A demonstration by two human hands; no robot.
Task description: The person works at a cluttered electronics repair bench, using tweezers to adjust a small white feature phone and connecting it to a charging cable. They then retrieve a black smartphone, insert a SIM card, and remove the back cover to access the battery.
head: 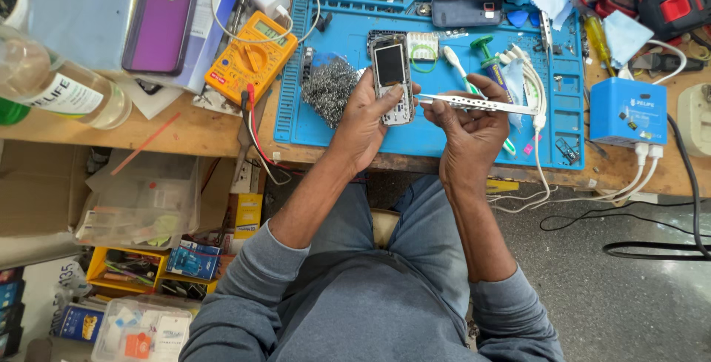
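Left hand grips a small keypad phone, dark screen, pale casing, upright over the blue mat, long axis near-to-far, screen end far. Right hand pinches silver tweezers lying left-right, tip at the phone's right edge. Mat's far tray slots hold small tools; clear plastic box near-left holds flat packets.

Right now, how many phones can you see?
3: a small opened keypad phone in the left hand, a purple-backed phone top left, a dark phone on the blue mat. Others may be hidden.
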